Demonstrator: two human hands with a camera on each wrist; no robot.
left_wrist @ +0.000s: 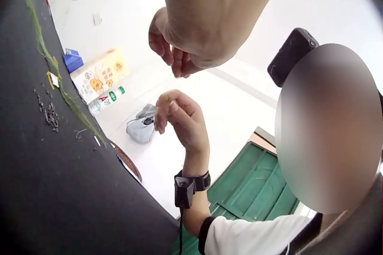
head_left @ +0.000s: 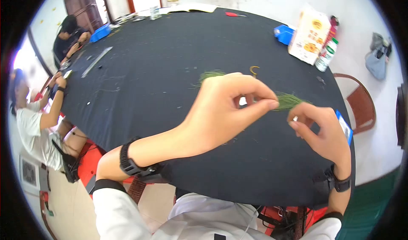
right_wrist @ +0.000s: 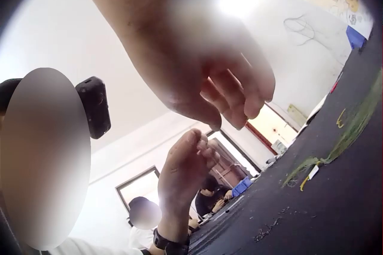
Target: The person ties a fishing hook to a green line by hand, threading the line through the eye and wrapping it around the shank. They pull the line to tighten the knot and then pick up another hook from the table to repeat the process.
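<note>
In the head view my left hand (head_left: pixel 225 112) is raised over the black table, thumb and index fingertips together. Lower to its right, my right hand (head_left: pixel 323 131) has its thumb and index finger bent toward each other. I cannot tell whether a fine strand is between the fingers of either hand. Beneath the hands lies a long bundle of thin green strands (head_left: pixel 291 101), partly hidden by the left hand. A white tag (right_wrist: pixel 313 172) sits at the bundle's gathered middle. Beside the bundle is a curved yellow piece (head_left: pixel 254 69).
At the table's right edge stand a printed packet (head_left: pixel 310 36), a bottle (head_left: pixel 326 56) and a blue bin (head_left: pixel 284 34). Red-handled scissors (head_left: pixel 232 14) lie at the back. Two people sit along the left side, near a ruler (head_left: pixel 97 62) and another blue bin (head_left: pixel 100 33).
</note>
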